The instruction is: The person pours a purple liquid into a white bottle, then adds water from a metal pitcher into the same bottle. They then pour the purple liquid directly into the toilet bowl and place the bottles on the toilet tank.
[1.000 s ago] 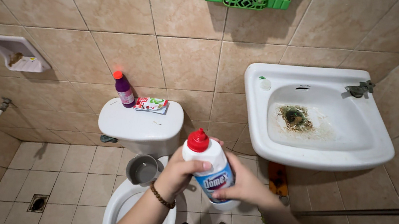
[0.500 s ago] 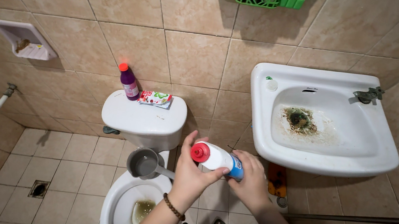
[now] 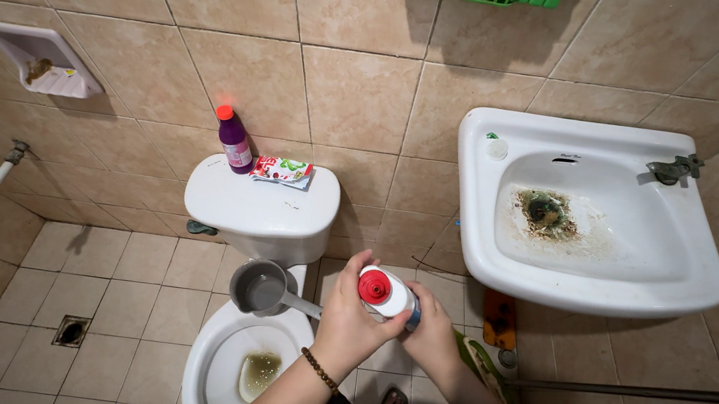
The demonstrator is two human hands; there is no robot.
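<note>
Gripping a smooth white plastic bottle (image 3: pixel 391 293) with round red cap (image 3: pixel 373 285): 2 hands.

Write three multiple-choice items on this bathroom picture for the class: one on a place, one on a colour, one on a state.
1. Where does the small purple bottle stand?
A. on the white toilet tank lid
B. in the sink
C. on the floor

2. What colour is the cap of the white plastic bottle in the hands?
A. blue
B. red
C. green

3. How is the white wall sink?
A. spotless
B. full of water
C. stained brown around its drain

Answers: 1 A, it stands at the lid's back, beside a flat packet. 2 B, the cap beside the left hand is red. 3 C, dark grime rings the drain.
</note>
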